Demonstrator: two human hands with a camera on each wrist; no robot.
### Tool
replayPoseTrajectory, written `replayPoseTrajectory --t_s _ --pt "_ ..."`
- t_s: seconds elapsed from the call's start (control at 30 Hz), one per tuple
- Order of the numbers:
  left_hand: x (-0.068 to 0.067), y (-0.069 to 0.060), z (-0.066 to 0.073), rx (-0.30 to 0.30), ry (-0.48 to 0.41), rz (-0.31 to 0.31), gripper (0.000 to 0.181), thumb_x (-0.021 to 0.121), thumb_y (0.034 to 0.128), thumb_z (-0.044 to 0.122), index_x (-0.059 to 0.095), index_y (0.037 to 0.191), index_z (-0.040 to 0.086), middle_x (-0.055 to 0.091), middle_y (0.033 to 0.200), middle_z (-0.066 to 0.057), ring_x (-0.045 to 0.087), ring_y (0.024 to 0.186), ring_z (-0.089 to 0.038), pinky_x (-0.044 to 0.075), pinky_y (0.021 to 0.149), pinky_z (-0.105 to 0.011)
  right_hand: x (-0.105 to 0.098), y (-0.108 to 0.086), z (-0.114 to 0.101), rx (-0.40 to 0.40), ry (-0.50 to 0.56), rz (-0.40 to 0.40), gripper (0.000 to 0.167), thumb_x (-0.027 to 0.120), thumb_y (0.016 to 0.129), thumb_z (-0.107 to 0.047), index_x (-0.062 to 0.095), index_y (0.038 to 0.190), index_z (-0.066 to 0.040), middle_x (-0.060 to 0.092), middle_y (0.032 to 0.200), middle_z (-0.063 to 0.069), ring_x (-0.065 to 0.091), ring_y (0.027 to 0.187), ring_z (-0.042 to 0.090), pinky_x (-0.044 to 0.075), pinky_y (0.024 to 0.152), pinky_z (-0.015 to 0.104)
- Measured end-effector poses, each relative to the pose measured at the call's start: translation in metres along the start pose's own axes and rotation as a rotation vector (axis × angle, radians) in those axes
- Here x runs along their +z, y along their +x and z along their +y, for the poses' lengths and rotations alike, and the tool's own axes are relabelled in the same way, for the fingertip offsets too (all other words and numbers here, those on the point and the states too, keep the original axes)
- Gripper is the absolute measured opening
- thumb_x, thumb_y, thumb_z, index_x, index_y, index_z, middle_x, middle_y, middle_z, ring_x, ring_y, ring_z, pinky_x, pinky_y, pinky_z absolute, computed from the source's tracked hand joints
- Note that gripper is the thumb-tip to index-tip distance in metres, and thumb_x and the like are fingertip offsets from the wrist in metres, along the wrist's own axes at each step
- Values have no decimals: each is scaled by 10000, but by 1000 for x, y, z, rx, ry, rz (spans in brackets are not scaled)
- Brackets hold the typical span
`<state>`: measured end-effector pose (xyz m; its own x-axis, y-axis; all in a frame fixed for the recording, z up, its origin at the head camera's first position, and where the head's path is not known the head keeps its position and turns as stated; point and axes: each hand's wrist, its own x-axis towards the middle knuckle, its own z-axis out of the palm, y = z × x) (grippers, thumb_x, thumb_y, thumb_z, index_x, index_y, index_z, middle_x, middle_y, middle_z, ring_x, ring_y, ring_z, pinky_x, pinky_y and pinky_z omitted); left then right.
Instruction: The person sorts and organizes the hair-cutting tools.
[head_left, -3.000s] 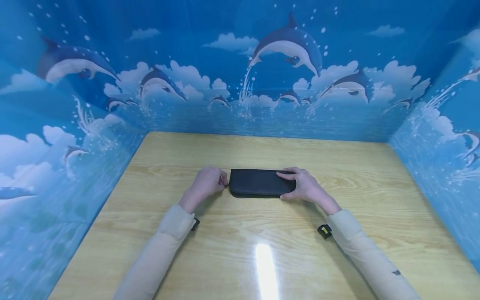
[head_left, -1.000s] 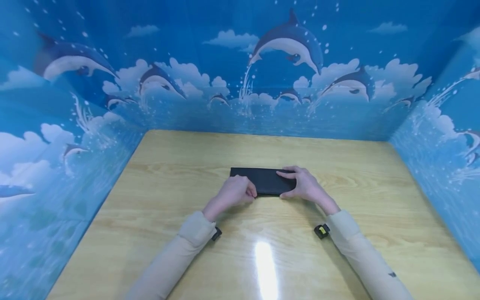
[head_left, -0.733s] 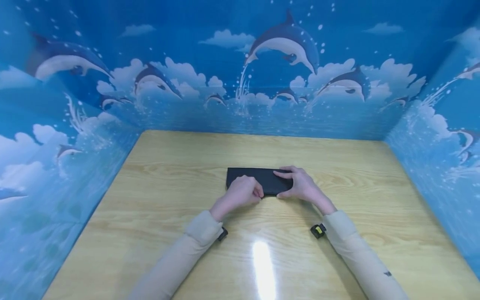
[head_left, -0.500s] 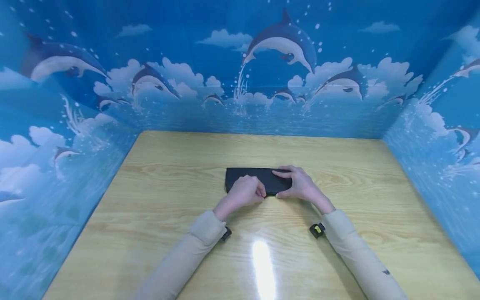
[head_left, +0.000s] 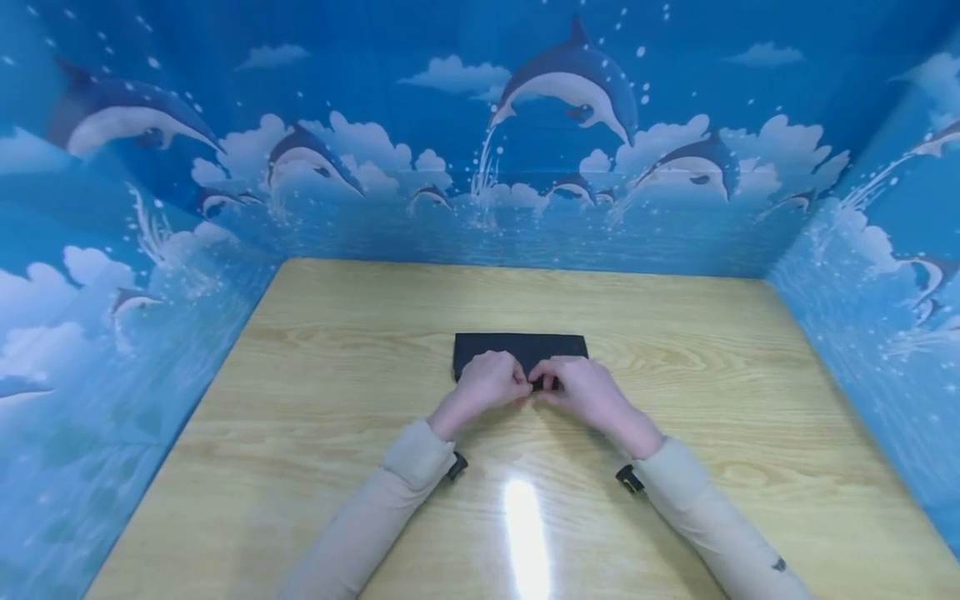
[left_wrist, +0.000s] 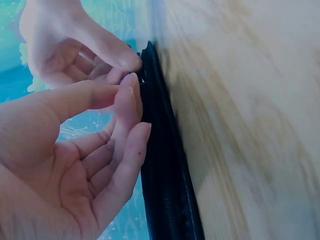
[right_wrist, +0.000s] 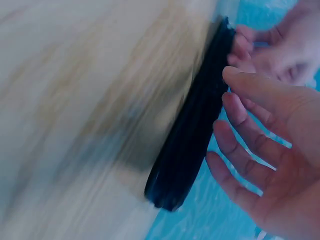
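Observation:
A black zippered case [head_left: 517, 342] lies lengthwise on the wooden table in the head view, its front edge partly covered by both hands. My left hand [head_left: 489, 381] pinches at the front edge near the middle, where the zipper runs; the pull itself is hidden by the fingertips. Close beside it, my right hand [head_left: 588, 393] grips the same edge between thumb and curled fingers, nearly touching the left. In the left wrist view, zipper teeth show faintly along the side of the case [left_wrist: 165, 160]. In the right wrist view, the right fingers [right_wrist: 241, 109] lie against the case [right_wrist: 187, 140].
The light wood table [head_left: 360, 308] is bounded at the back and sides by blue dolphin-print sheeting [head_left: 420, 225]. A bright lamp reflection [head_left: 527, 533] lies on the near tabletop. Small black devices [head_left: 630, 478] sit at both wrists.
My left hand has slid rightward along the front edge from the case's left end to its middle. The right hand has left the case's right end and come inward beside the left.

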<state>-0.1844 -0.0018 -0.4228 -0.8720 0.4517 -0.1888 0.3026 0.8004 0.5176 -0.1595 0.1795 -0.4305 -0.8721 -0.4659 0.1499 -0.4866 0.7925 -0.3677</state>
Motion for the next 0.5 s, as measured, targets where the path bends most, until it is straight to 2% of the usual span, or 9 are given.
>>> replayPoseTrajectory --t_s 0.07,0.13,0.23,0.33,0.5 --pt "-1 2 0 -10 -16 3 311 714 926 232 693 623 163 478 499 116 348 449 -47 223 430 -177 3 4 -5 1 -40 6 200 842 827 -160 761 1008 -142 647 734 -90 545 609 39 473 537 219" --pt "-1 3 1 -17 -21 15 286 713 917 225 691 639 165 461 504 103 361 456 -45 235 436 -175 6 7 -9 13 -73 18 184 851 816 -177 748 965 -144 640 691 -98 520 559 15 438 491 192" --pt "-1 3 0 -14 -7 46 171 722 922 219 750 767 152 600 616 76 443 507 -49 314 477 -170 9 11 -12 15 -98 30 176 852 807 -166 717 917 -142 654 681 -74 536 540 30 439 476 197" --pt "-1 0 -3 23 10 85 114 727 934 216 781 909 119 707 758 38 515 566 -53 390 536 -171 12 12 -13 -1 -90 59 169 845 799 -129 696 875 -155 671 687 -58 553 544 37 446 484 201" --pt "-7 -1 -9 89 -26 99 124 724 955 235 758 894 133 732 781 35 589 612 -48 451 579 -168 14 13 -11 -11 -36 98 150 809 796 -68 694 849 -149 685 692 -48 574 553 28 465 494 193"
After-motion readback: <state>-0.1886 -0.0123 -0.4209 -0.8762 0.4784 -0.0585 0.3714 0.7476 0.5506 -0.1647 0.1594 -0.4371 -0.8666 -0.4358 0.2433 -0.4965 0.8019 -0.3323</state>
